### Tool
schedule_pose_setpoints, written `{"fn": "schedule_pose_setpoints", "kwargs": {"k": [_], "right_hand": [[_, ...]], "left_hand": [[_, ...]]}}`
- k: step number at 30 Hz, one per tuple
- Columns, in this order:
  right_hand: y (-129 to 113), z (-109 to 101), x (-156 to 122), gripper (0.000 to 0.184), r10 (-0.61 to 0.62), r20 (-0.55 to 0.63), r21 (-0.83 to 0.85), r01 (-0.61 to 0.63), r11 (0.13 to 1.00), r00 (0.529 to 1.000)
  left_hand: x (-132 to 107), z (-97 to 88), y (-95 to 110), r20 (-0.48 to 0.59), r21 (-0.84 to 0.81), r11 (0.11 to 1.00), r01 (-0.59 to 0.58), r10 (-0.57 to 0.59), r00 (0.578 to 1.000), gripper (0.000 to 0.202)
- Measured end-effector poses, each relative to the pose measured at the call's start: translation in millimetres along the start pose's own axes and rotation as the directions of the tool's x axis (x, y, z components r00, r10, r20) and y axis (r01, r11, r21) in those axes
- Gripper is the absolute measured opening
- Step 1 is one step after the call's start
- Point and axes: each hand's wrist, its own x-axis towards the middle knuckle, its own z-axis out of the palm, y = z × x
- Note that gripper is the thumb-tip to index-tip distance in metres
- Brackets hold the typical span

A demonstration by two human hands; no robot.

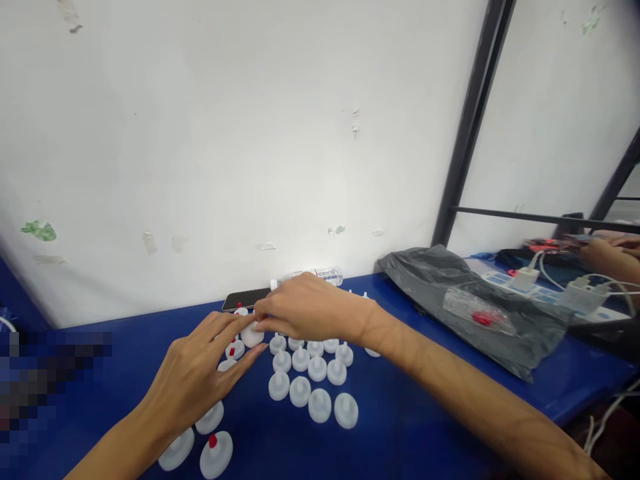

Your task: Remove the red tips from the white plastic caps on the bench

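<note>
A white plastic nozzle cap (253, 336), round with a narrow spout, is between my two hands. My left hand (203, 360) steadies it between thumb and index finger. From above, my right hand (295, 307) pinches at its spout, and the fingers hide whether a red tip is there. Under and beside my left hand are more such caps, some with a red tip, like the red-tipped cap (216, 455) at the front. Rows of white caps without red tips, among them this front cap (319, 405), stand spout up below my right hand.
Against the wall lie a dark phone (245, 299) and a clear bottle (330, 276). On the right, a grey plastic bag (425, 283) bears a clear packet of red pieces (481, 317). Beyond are a power strip with plugs (587, 297) and another person's hand (613, 252). All rest on the blue table (380, 440).
</note>
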Motion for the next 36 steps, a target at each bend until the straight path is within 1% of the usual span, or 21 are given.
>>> {"fn": "schedule_pose_setpoints", "kwargs": {"k": [1, 3, 5, 6, 8, 10, 13, 16, 19, 22, 25, 28, 31, 34, 36], "right_hand": [[5, 0, 1, 0.03, 0.024, -0.012, -0.004, -0.024, 1.0, 1.0], [20, 4, 4, 0.027, 0.114, -0.05, -0.031, -0.115, 0.993, 0.992], [38, 13, 7, 0.024, 0.232, -0.078, -0.07, -0.238, 0.969, 0.969], [47, 19, 8, 0.023, 0.293, -0.084, -0.083, -0.3, 0.95, 0.952], [64, 36, 10, 0.024, 0.361, -0.076, -0.089, -0.367, 0.926, 0.93], [78, 54, 10, 0.025, 0.414, -0.067, -0.087, -0.419, 0.904, 0.908], [91, 78, 9, 0.024, 0.462, -0.044, -0.08, -0.464, 0.882, 0.886], [95, 93, 8, 0.022, 0.469, -0.014, -0.075, -0.469, 0.88, 0.883], [97, 102, 9, 0.023, 0.462, 0.005, -0.075, -0.461, 0.884, 0.887], [97, 106, 9, 0.023, 0.452, 0.008, -0.074, -0.45, 0.89, 0.892], [95, 105, 8, 0.027, 0.429, -0.007, -0.068, -0.428, 0.901, 0.903], [88, 100, 7, 0.035, 0.391, -0.036, -0.057, -0.392, 0.918, 0.92], [75, 97, 10, 0.04, 0.32, -0.051, -0.036, -0.322, 0.946, 0.946], [61, 97, 18, 0.036, 0.252, -0.053, -0.013, -0.253, 0.967, 0.966], [53, 100, 29, 0.032, 0.236, -0.052, -0.006, -0.236, 0.972, 0.97]], "left_hand": [[-1, 0.1, 0, 0.011, -0.015, 0.999, 0.048, -0.048, 0.999, 0.04], [-3, 0.6, 0, 0.035, -0.079, 0.978, 0.193, -0.191, 0.981, 0.049], [-4, 2.0, -1, 0.052, -0.153, 0.934, 0.323, -0.318, 0.947, 0.049], [-5, 3.1, -1, 0.053, -0.179, 0.915, 0.361, -0.357, 0.933, 0.046], [-7, 5.4, -2, 0.038, -0.211, 0.899, 0.383, -0.384, 0.922, 0.04], [-7, 6.9, -1, 0.011, -0.221, 0.901, 0.373, -0.38, 0.925, 0.036], [-5, 6.0, 3, -0.008, -0.224, 0.906, 0.36, -0.371, 0.928, 0.03], [-3, 2.5, 6, -0.003, -0.234, 0.908, 0.349, -0.36, 0.933, 0.024], [-2, -0.6, 7, 0.003, -0.228, 0.914, 0.335, -0.344, 0.939, 0.021], [-2, -2.1, 6, 0.001, -0.207, 0.923, 0.324, -0.331, 0.944, 0.019], [-2, -2.3, 6, 0.009, -0.204, 0.922, 0.329, -0.334, 0.942, 0.018], [-2, -1.8, 5, 0.043, -0.217, 0.906, 0.363, -0.363, 0.931, 0.022], [-1, -1.8, 4, 0.082, -0.212, 0.888, 0.408, -0.4, 0.913, 0.026], [0, -2.7, 3, 0.107, -0.175, 0.893, 0.416, -0.402, 0.909, 0.026], [0, -3.0, 3, 0.122, -0.149, 0.906, 0.396, -0.381, 0.917, 0.024]]}}
